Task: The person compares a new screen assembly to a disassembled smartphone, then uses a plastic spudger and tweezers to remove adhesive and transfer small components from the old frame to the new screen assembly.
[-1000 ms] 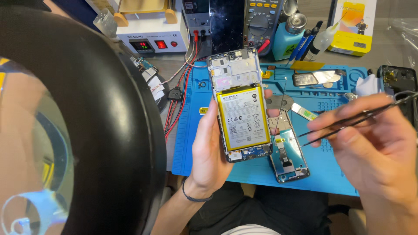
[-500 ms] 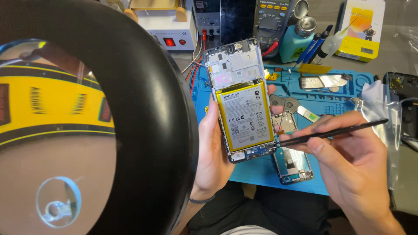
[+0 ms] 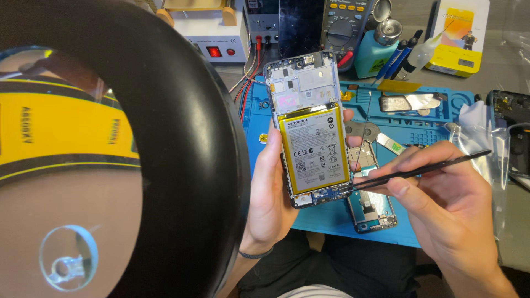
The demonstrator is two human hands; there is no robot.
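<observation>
My left hand (image 3: pixel 270 193) holds an opened smartphone (image 3: pixel 310 128) upright above the desk, back cover off, with a yellow-edged battery and the circuit board showing. My right hand (image 3: pixel 447 207) grips thin black tweezers (image 3: pixel 419 170) like a pen. The tweezer tip touches the phone's lower right corner, near the small blue board at the bottom. A second phone frame (image 3: pixel 371 212) lies on the blue work mat (image 3: pixel 430 132) just under the tweezers.
A large black-rimmed magnifier lamp (image 3: pixel 165 138) fills the left half of the view. Behind the mat stand a white bench unit (image 3: pixel 212 38), a multimeter (image 3: pixel 345 27), a teal bottle (image 3: pixel 375 52) and a yellow box (image 3: pixel 457 36). A dark phone part (image 3: pixel 510 129) lies at right.
My right hand has come in from the right and brought the tweezer tip down to the phone's lower corner. The view has shifted, so the magnifier covers more of the left.
</observation>
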